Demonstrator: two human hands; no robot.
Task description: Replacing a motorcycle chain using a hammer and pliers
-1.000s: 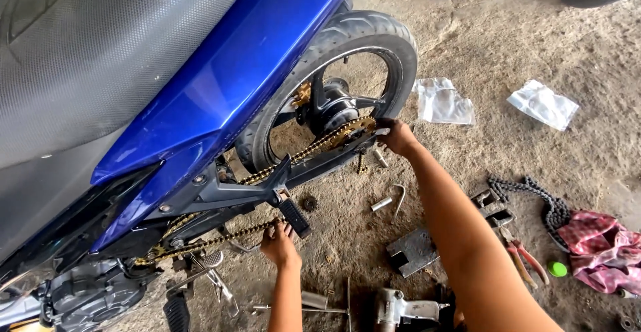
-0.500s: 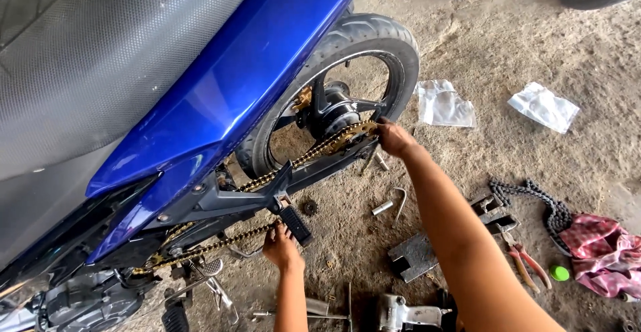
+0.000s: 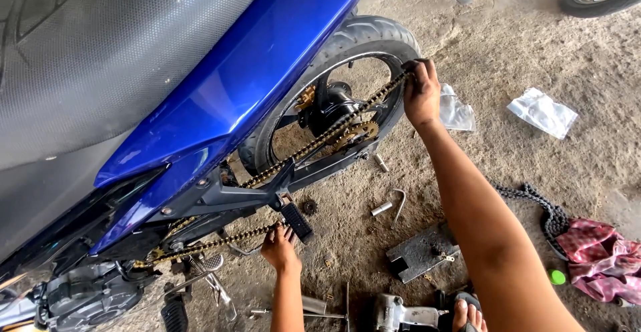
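Two bare hands work a gold drive chain on a blue motorcycle standing on the dirt floor. Nearest, the left hand pinches the chain's lower run just beside the black footpeg. Farther off, the right hand grips the chain's upper end, pulled taut against the rear tyre.

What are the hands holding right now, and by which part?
Both grip the gold drive chain: the right hand its upper end at the rear tyre, the left hand its lower run by the footpeg.
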